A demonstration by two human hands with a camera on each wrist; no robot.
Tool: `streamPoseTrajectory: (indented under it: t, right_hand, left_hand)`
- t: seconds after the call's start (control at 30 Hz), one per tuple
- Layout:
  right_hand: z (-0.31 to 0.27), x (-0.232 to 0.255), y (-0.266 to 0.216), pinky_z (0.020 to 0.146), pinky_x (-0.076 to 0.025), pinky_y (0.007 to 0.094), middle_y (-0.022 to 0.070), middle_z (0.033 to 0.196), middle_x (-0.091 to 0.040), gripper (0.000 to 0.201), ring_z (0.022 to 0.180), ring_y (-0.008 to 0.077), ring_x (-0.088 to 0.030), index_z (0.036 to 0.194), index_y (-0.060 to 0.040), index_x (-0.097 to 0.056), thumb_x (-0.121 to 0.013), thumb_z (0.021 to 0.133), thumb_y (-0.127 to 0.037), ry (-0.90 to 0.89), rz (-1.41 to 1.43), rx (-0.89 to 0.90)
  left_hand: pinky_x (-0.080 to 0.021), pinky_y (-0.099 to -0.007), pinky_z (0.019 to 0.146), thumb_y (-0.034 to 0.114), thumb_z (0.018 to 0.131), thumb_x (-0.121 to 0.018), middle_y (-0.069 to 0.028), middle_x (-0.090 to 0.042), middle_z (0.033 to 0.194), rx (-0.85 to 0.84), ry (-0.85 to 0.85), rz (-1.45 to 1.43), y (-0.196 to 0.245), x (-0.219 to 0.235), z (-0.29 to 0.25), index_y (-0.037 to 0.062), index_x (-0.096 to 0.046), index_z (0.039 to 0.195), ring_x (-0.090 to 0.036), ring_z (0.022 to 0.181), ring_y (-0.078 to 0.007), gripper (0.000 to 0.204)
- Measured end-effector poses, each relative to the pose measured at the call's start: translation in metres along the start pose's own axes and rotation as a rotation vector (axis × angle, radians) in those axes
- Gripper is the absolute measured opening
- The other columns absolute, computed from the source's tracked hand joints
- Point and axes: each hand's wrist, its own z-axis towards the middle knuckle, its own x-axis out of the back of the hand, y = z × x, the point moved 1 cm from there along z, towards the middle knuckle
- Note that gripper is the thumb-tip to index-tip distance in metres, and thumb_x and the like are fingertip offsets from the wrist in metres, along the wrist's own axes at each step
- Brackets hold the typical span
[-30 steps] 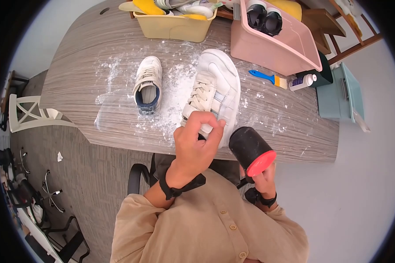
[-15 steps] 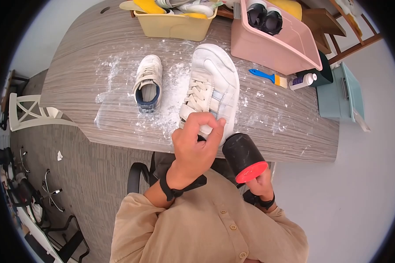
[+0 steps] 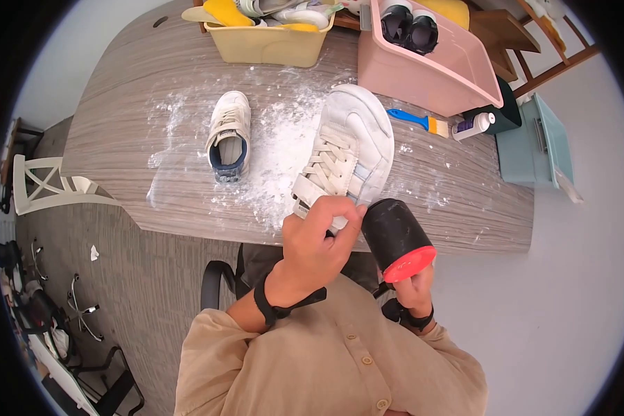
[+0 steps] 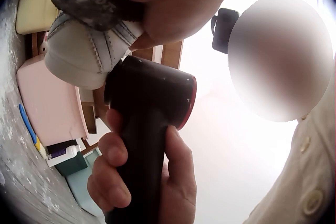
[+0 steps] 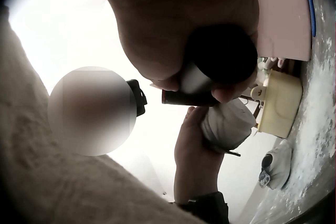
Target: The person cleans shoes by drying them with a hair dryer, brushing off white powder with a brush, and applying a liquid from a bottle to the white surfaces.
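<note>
A white lace-up sneaker (image 3: pixel 367 125) is held up over the table's near edge, toe pointing away and its side by the black device. My left hand (image 3: pixel 319 243) grips it by the heel end, thumb and forefinger pinching the collar. In my right hand (image 3: pixel 417 288) is a black hair-dryer-shaped device (image 3: pixel 397 232) with a red rear end. Fingers and thumb wrap round its handle in the left wrist view, and its front end (image 4: pixel 116 82) faces the sneaker close up. The second white sneaker (image 3: pixel 230 132), with a dark blue lining, stands on the table to the left.
White powder (image 3: pixel 270 152) is scattered over the wood-grain table. A yellow bin (image 3: pixel 267 47) full of shoes and a pink bin (image 3: pixel 423 80) with dark shoes stand at the back. A blue-handled brush (image 3: pixel 412 119) and a white bottle (image 3: pixel 473 127) lie to the right.
The held sneaker and the device first shifted left, then back right. The sneaker now leans more to the right, its toe lower in the head view. Both hands keep their hold.
</note>
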Motion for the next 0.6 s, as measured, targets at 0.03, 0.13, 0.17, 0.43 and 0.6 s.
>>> streamPoseTrajectory:
  t: [0.03,0.13,0.17,0.43,0.6]
  right_hand:
    - [0.0,0.0,0.001,0.053,-0.043,0.0254,0.0092,0.074,-0.064,0.024,0.061,0.0152,-0.058,0.095,0.0059,-0.06,-0.051,0.076,-0.006,-0.023,-0.021,0.025]
    - [0.002,-0.001,0.002,0.051,-0.039,0.0237,0.0083,0.072,-0.061,0.033,0.058,0.0122,-0.054,0.103,0.0098,-0.056,-0.045,0.077,-0.008,-0.046,-0.051,0.052]
    - [0.002,-0.001,0.002,0.05,-0.039,0.0238,0.008,0.071,-0.061,0.034,0.057,0.0121,-0.053,0.104,0.01,-0.056,-0.045,0.078,-0.008,-0.045,-0.055,0.053]
    - [0.0,0.005,0.018,0.051,-0.04,0.0266,0.0114,0.08,-0.06,0.046,0.057,0.0153,-0.054,0.118,0.0097,-0.048,-0.047,0.087,-0.024,0.075,-0.062,0.124]
    - [0.001,0.005,0.016,0.052,-0.04,0.027,0.0128,0.084,-0.06,0.048,0.058,0.0159,-0.054,0.12,0.0094,-0.047,-0.048,0.088,-0.025,0.094,-0.083,0.137]
  left_hand:
    - [-0.033,-0.0242,0.041,0.0,0.077,-0.07,-0.0019,-0.058,0.067,-0.03,0.02,-0.018,-0.002,-0.001,0.001,0.0042,-0.055,0.08,-0.043,0.043,-0.0127,0.016]
    - [-0.03,-0.0243,0.036,-0.002,0.076,-0.069,-0.0004,-0.059,0.069,-0.053,0.027,-0.025,-0.002,0.0,0.001,0.0054,-0.056,0.08,-0.04,0.038,-0.0128,0.016]
    - [-0.03,-0.0242,0.036,-0.002,0.076,-0.069,-0.0003,-0.059,0.069,-0.05,0.02,-0.02,-0.001,0.001,0.002,0.0055,-0.056,0.08,-0.04,0.038,-0.0126,0.016]
    - [-0.036,-0.0233,0.044,0.0,0.076,-0.072,-0.003,-0.056,0.062,-0.002,-0.078,-0.002,0.008,0.0,-0.005,0.0037,-0.053,0.077,-0.049,0.047,-0.0114,0.019]
    - [-0.034,-0.0238,0.042,-0.002,0.074,-0.072,-0.0022,-0.056,0.062,-0.073,-0.054,0.017,0.008,-0.001,-0.003,0.004,-0.054,0.076,-0.049,0.045,-0.0121,0.02]
